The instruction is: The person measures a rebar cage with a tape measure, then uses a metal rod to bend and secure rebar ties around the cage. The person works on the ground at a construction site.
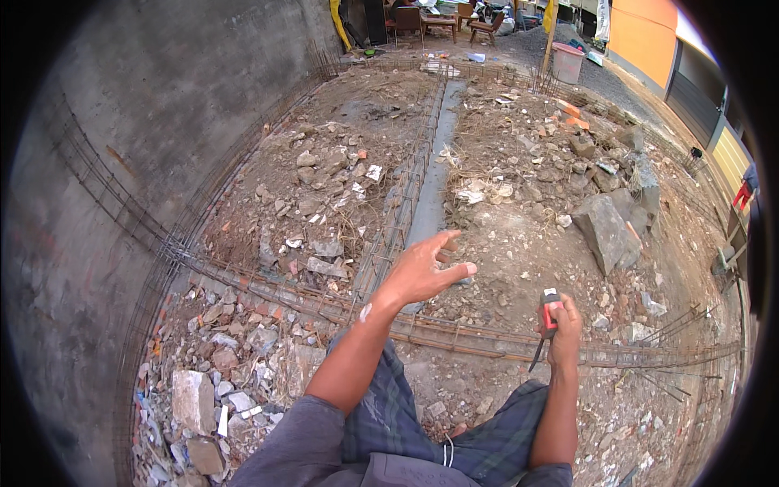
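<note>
My left hand (pixel 420 269) reaches out over the crossing of the steel rebar cages, its thumb and forefinger spread apart. Nothing shows in its grasp, though its other fingers are partly tucked from sight. In my right hand (pixel 566 331), at the right, is a red and black tape measure (pixel 550 315) with a dark strap hanging below it. A long rebar cage (pixel 479 341) runs crosswise just beyond my knees. From it another rebar cage (pixel 415 174) leads away, beside a smooth grey concrete strip (pixel 438 154).
Broken concrete chunks (pixel 610 231) lie at the right, and rubble (pixel 195 402) covers the ground at the lower left. A bare grey wall (pixel 178 81) rises on the left. Farther back stand a pink bucket (pixel 567 63) and wooden chairs (pixel 487 28). Loose bars stick out (pixel 673 329) at the right.
</note>
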The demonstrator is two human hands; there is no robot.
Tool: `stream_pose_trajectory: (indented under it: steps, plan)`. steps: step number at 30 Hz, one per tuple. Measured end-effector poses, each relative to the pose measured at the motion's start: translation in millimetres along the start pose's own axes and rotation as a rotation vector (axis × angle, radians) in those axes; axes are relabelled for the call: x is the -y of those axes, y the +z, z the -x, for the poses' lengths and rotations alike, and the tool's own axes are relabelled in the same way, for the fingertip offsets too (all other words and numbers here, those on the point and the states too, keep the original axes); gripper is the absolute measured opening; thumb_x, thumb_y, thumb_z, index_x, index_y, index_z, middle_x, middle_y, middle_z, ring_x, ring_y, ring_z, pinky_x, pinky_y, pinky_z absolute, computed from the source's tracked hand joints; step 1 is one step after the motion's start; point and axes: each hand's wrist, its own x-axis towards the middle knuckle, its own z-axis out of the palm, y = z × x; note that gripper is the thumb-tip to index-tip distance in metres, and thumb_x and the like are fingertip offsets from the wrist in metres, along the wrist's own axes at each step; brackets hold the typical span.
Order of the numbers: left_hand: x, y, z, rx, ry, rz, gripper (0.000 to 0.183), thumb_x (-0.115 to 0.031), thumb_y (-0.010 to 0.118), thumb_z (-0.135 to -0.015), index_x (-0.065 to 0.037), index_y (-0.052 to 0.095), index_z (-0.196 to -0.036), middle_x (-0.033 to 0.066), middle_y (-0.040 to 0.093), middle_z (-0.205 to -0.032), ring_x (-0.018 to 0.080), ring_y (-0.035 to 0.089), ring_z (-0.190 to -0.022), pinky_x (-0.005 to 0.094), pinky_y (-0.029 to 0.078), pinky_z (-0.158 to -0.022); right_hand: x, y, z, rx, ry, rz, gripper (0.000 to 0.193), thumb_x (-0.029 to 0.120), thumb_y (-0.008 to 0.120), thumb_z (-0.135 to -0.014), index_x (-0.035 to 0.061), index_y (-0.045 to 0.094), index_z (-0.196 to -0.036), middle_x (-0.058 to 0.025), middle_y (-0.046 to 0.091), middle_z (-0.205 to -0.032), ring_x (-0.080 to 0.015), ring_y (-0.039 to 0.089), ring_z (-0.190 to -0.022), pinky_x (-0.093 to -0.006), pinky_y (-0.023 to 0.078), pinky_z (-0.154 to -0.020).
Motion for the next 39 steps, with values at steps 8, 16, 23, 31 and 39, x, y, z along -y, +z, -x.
stream_pose_trajectory:
  steps: [8, 16, 23, 31, 39]
  plan:
    - [75.0, 111.6, 4.7, 0.334, 0.08, -0.19, 0.081, -0.056, 0.071, -0.091, 0.001, 0.053, -0.145, 0.0193, 0.073, -0.116, 0.0288, 0.074, -0.105, 0.0406, 0.056, -0.092, 9.3, 28.7, 17.0, 0.019, 0.182, -0.288, 0.052, 0.053, 0.053, -0.105, 0.0029, 0.061, -0.118, -0.0116, 0.07, -0.099, -0.024, 0.074, -0.087, -0.0338, 0.059, -0.055]
    - [53.7, 133.8, 0.5, 0.452, 0.093, 0.137, 0.085, -0.06, 0.067, -0.094, 0.0, 0.046, -0.151, 0.0197, 0.072, -0.117, 0.0277, 0.072, -0.106, 0.0414, 0.056, -0.091, 24.1, 23.2, 18.1, -0.053, 0.265, -0.451, 0.065, 0.068, 0.046, -0.102, 0.0074, 0.062, -0.118, -0.0124, 0.072, -0.101, -0.0271, 0.075, -0.088, -0.031, 0.055, -0.051]
    - [57.6, 154.7, -9.4, 0.516, -0.063, 0.682, 0.069, -0.056, 0.057, -0.103, -0.005, 0.049, -0.149, 0.0095, 0.069, -0.116, 0.018, 0.067, -0.109, 0.0369, 0.057, -0.088, 11.6, 31.5, 12.0, 0.128, 0.152, 0.057, 0.05, 0.039, 0.073, -0.092, 0.0055, 0.06, -0.127, -0.0107, 0.069, -0.105, -0.0226, 0.073, -0.088, -0.0277, 0.058, -0.05]
    - [72.7, 148.2, 5.6, 0.451, -0.126, 0.758, 0.056, -0.057, 0.052, -0.105, -0.008, 0.063, -0.128, 0.0048, 0.068, -0.116, 0.0156, 0.067, -0.106, 0.0375, 0.059, -0.088, -5.0, 66.7, 18.0, 0.162, 0.127, 0.415, 0.061, 0.021, 0.076, -0.089, 0.0036, 0.054, -0.143, -0.0099, 0.064, -0.112, -0.0172, 0.068, -0.088, -0.028, 0.061, -0.056]
    - [63.6, 121.2, 8.8, 0.579, -0.254, 0.937, 0.067, -0.065, 0.052, -0.102, -0.009, 0.05, -0.139, 0.0103, 0.062, -0.129, 0.0227, 0.07, -0.107, 0.0407, 0.061, -0.086, -31.5, 70.8, 11.2, 0.191, -0.178, 0.613, 0.07, 0.018, 0.078, -0.087, -0.001, 0.051, -0.148, -0.0113, 0.066, -0.122, -0.0201, 0.068, -0.101, -0.0333, 0.058, -0.084]
